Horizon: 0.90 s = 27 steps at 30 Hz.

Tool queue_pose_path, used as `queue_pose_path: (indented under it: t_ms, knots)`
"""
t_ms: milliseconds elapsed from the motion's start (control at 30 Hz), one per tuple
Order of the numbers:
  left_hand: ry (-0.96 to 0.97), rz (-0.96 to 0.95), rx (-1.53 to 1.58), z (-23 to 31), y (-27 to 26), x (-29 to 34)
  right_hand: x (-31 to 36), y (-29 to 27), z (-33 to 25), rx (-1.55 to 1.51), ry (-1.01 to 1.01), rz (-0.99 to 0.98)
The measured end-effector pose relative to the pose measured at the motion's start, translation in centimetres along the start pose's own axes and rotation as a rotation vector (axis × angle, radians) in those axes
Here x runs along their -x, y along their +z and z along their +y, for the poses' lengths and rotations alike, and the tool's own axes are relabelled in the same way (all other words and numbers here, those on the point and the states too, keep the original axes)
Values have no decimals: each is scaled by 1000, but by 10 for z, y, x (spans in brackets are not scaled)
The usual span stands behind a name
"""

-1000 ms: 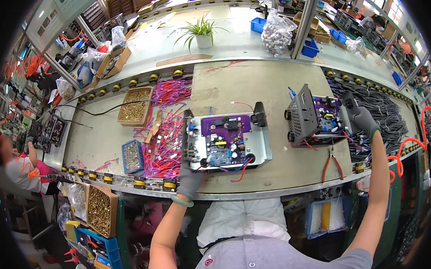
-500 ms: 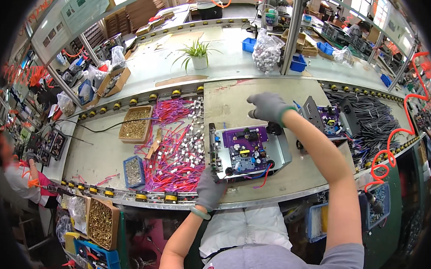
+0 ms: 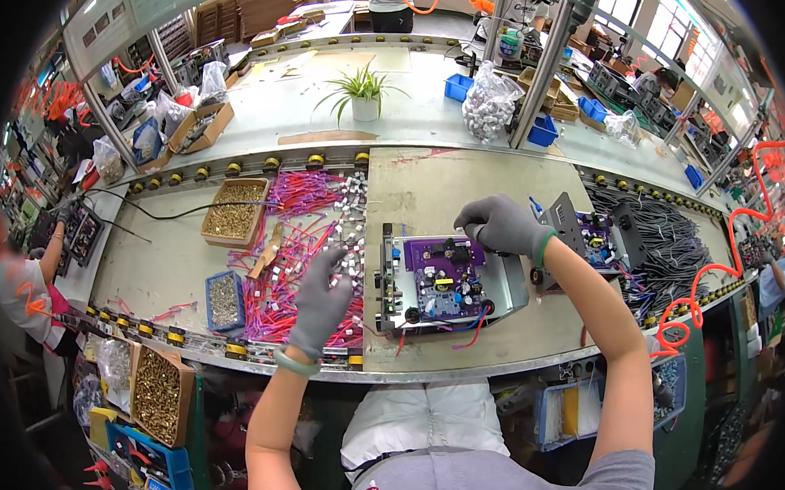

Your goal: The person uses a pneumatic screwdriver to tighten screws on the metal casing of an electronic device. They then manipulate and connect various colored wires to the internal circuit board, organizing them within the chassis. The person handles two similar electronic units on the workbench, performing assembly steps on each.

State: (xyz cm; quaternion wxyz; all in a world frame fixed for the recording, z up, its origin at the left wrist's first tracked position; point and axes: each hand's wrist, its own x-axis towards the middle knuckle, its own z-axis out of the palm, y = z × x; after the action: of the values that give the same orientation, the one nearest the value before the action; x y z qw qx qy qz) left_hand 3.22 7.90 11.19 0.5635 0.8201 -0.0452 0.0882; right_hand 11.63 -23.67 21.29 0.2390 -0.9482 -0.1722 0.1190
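An open metal chassis with a purple circuit board inside lies in front of me on the bench. Loose red and blue wires hang at its near side. Over the chassis's far right corner is my right hand, in a grey glove. Its fingers are bent together, and what they may hold is hidden beneath them. To the left of the chassis my left hand, gloved too, hovers with fingers apart and nothing visible in it. Below it spreads a pile of pink-red wires with white connectors.
A box of brass-coloured parts and a blue bin of small silver parts flank the wires. On the right are a second chassis, black cables and a coiled orange hose. Behind stands a potted plant.
My left hand has left the chassis's near left corner and moved left over the wires. My right hand has come slightly nearer and to the right, its fingers now more bent.
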Motion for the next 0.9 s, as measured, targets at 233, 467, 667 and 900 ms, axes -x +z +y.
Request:
queue_pose_path:
  t_ms: [233,467,667,900]
  knots:
    - [514,-21,-359,65,50,-34,2,1,-10,520,-63,-5]
    - [381,-154,-286,57,54,-38,-12,-6,-20,764,-29,-253]
    - [357,-152,-287,59,54,-37,-28,-7,-33,873,-89,-379]
    - [362,-114,-238,58,56,-34,-42,13,-49,1012,-89,-454]
